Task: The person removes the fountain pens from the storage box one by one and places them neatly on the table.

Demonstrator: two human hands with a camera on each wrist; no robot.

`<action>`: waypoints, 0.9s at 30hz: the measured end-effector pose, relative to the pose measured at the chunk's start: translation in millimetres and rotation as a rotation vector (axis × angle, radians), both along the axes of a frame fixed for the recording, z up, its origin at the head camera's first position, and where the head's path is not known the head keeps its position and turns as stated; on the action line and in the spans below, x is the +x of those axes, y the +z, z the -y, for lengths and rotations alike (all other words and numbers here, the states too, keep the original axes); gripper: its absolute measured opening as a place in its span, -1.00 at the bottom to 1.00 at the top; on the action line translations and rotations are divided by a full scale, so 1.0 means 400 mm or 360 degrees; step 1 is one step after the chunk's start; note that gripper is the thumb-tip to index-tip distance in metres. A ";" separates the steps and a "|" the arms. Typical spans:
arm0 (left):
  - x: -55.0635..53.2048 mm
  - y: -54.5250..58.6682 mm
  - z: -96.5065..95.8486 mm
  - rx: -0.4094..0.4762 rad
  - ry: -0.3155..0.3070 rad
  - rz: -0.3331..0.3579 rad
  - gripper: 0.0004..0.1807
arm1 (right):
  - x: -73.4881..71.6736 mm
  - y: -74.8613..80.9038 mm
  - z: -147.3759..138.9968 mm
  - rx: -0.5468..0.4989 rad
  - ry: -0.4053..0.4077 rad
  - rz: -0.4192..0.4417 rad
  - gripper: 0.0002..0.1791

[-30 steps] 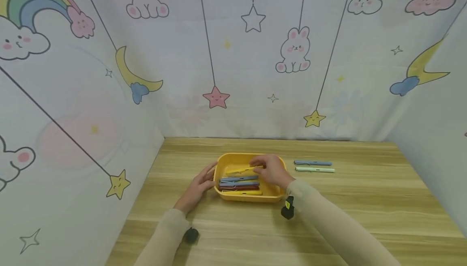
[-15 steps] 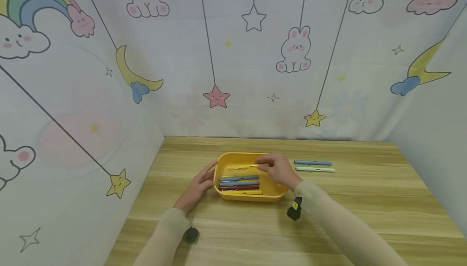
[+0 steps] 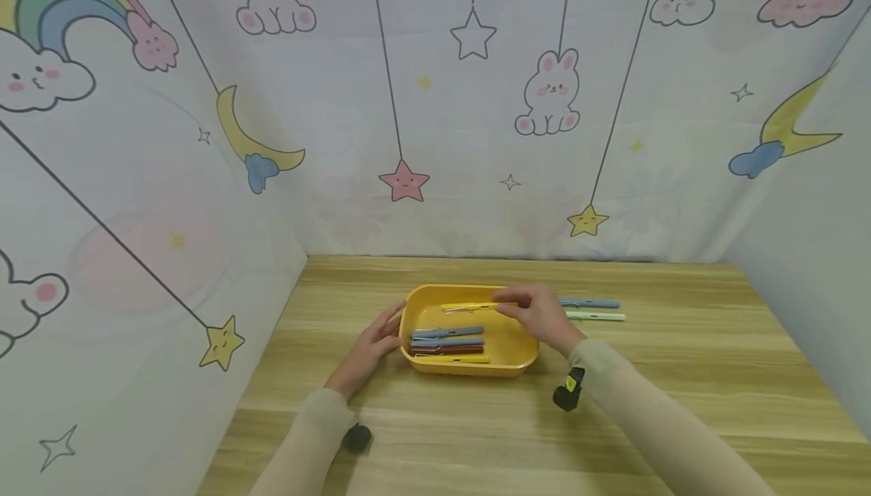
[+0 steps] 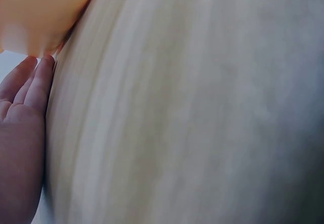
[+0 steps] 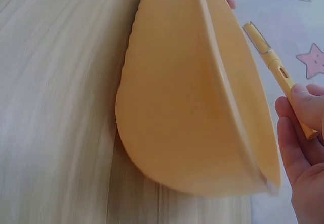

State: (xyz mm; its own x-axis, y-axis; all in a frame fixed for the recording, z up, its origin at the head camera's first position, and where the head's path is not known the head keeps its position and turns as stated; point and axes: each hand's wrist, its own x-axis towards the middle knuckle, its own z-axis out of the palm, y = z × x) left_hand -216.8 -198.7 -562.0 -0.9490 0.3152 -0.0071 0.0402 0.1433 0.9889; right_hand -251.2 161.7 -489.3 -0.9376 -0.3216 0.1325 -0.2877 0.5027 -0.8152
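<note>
In the head view, my right hand (image 3: 537, 318) pinches one end of a yellow pen (image 3: 469, 307) between thumb and fingers, above the back part of a yellow plastic basket (image 3: 469, 370). The right wrist view shows this pen (image 5: 277, 69) capped, with a clip and a small slot in its barrel, beyond the basket's rim. My left hand (image 3: 366, 356) lies at the basket's left end, fingers extended; its fingertips (image 4: 46, 64) meet the wall in the left wrist view. Inside, blue pens (image 3: 449, 333), a dark red pen (image 3: 445, 349) and another yellow pen (image 3: 456, 359) lie side by side.
On the wooden table (image 3: 463, 435), right of the basket, a blue pen (image 3: 595, 304) and a pale green pen (image 3: 599, 317) lie parallel, their left ends hidden by my right hand. A cartoon-printed white cloth (image 3: 469, 125) rises behind the table and at both sides.
My right hand has moved right and slightly back, bringing the yellow pen along over the basket. The left hand and the basket have stayed in place.
</note>
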 end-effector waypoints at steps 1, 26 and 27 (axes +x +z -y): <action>0.000 0.000 0.000 0.0003 0.0000 0.0009 -0.28 | 0.000 -0.001 -0.007 -0.0008 0.0000 -0.0006 -0.74; 0.001 0.002 0.001 -0.0002 0.0007 0.0029 -0.29 | 0.002 0.012 -0.163 -0.0030 -0.0143 0.0062 -0.68; 0.002 0.003 0.002 0.0000 0.0009 0.0034 -0.29 | 0.002 0.013 -0.169 -0.0032 -0.0150 0.0071 -0.67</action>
State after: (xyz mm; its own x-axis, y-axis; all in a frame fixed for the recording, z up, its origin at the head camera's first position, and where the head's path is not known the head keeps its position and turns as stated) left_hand -216.1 -199.3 -560.9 -0.9504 0.3098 -0.0273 0.0184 0.1435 0.9895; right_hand -250.5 229.2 -484.0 -0.9687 -0.2292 0.0956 -0.2030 0.5091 -0.8365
